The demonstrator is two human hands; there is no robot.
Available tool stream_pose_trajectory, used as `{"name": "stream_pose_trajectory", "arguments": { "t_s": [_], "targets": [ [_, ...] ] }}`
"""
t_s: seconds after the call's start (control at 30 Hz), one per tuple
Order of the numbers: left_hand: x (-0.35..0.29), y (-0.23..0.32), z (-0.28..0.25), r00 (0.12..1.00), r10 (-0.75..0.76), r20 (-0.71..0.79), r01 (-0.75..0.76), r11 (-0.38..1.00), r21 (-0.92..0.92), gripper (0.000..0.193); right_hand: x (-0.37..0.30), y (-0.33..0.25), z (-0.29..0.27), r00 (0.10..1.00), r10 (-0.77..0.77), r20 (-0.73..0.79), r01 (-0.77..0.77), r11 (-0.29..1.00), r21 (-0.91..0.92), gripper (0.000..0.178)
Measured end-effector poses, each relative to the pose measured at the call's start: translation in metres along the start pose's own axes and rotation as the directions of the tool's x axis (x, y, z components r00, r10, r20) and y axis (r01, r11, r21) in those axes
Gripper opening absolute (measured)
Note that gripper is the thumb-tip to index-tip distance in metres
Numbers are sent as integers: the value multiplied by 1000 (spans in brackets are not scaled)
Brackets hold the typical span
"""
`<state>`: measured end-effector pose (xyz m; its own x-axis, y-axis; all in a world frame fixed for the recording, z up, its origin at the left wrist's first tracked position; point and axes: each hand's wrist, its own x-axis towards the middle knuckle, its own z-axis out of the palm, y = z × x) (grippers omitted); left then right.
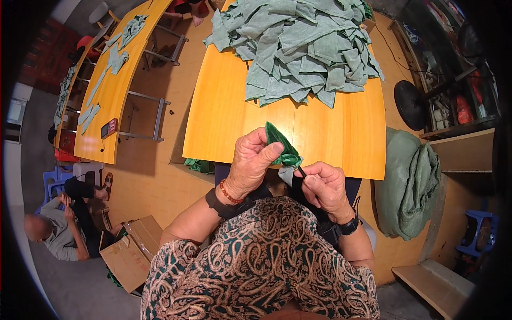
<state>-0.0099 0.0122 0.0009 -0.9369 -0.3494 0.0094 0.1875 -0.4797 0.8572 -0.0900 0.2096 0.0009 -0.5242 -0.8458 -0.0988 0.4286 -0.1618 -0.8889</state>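
Note:
My left hand (250,160) pinches a dark green velvety fabric piece (281,144) between thumb and fingers, just above the near edge of the table. The piece comes to a point at the top and is bunched at its lower end, where a pale grey-green flap (286,175) hangs. My right hand (324,186) is closed on a thin black rod (302,171), whose upper end meets the bunched fabric. Whether the rod goes inside the fabric cannot be made out. Ahead, a large heap of pale green fabric pieces (309,53) covers the far part of the yellow table (218,117).
A second yellow table (109,85) at the left bears fabric strips and a small red device (109,128). A seated person (64,229) is at the lower left beside a cardboard box (130,253). To the right are a bulging green sack (408,184) and a black fan (410,105).

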Motion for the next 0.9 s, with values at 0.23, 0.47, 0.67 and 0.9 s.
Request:
{"name": "stream_pose_trajectory", "arguments": {
  "t_s": [0.23, 0.47, 0.67, 0.9],
  "targets": [
    [8, 21, 12, 982, -53, -182, -3, 957, -290, 8, -3, -5, -15, 993, 101, 57, -101, 995, 0, 19],
    [10, 22, 8, 990, -126, -69, 122, 990, -67, 8, 4, -14, -22, 978, 181, 106, -166, 976, -138, 17],
    [13, 22, -1, 987, -75, -140, 82, 996, 46, 12, 3, -17, -26, 986, 142, 89, -117, 963, -243, 15],
    [15, 35, -1, 996, -42, -80, 25, 979, -204, 12, -8, -4, -26, 984, 177, 33, -174, 982, -72, 18]
  ]
}}
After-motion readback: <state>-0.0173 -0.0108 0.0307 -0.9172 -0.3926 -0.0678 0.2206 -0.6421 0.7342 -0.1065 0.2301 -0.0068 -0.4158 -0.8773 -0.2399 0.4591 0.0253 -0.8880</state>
